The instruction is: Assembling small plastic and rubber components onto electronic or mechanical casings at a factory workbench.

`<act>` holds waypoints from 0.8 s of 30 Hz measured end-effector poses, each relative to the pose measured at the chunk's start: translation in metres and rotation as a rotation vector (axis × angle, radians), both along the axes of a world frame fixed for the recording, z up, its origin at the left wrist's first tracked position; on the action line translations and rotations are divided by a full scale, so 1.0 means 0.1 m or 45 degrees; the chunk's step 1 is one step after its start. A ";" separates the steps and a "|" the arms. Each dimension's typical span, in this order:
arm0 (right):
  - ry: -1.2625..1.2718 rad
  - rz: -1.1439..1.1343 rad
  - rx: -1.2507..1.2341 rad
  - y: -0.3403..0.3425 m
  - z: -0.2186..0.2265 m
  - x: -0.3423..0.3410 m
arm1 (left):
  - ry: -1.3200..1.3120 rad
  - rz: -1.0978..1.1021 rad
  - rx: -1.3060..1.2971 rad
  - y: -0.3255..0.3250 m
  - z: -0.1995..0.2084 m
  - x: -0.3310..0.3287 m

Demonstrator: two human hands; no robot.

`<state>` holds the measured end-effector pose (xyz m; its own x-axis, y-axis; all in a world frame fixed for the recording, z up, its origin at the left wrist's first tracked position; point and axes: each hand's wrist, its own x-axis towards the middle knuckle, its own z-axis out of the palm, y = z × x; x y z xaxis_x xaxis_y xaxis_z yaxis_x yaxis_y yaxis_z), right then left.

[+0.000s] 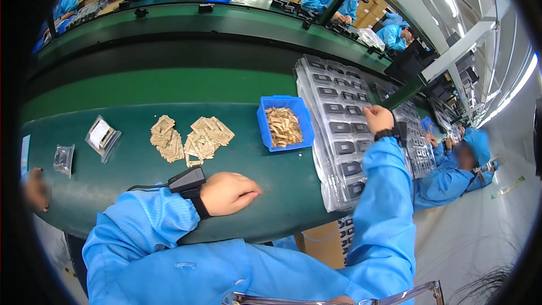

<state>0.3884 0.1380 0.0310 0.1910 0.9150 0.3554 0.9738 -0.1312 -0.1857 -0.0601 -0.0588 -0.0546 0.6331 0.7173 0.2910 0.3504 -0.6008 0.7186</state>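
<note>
My left hand [230,193] rests over the green tabletop with its fingers curled and pressed together; anything between them is hidden. My right hand [378,120] reaches over the clear plastic trays [324,152], which hold rows of dark rectangular parts. Its fingers are closed too, and I cannot make out what they hold. Between my hands, farther back, stands a blue bin [309,135] filled with small tan strip-like pieces [283,127]. Two loose heaps of flat tan pieces, a left heap [166,139] and a right heap [209,136], lie beyond my left hand.
At the left lie a clear bag with a white label [101,135] and a smaller bag of dark parts [64,159]. A person's hand [36,189] shows at the left edge. Co-workers in blue sit across the line and at right. A green post [406,93] rises behind the trays.
</note>
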 end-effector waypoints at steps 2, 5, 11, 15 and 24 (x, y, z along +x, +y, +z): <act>-0.105 0.253 -0.091 -0.15 -0.01 0.07 | 0.046 -0.020 -0.002 0.00 0.02 -0.01; -0.139 0.533 -0.029 -0.33 -0.15 0.20 | -0.038 -0.063 0.051 0.04 -0.05 -0.03; -0.329 0.578 0.056 -0.35 -0.15 0.31 | 0.040 0.388 0.384 0.13 0.17 -0.29; -0.179 0.386 0.056 -0.48 -0.10 0.25 | 0.556 0.769 0.446 0.46 0.35 -0.78; 0.620 0.961 -0.256 -2.06 -0.01 -1.87 | 0.544 0.882 0.073 0.53 0.23 -0.97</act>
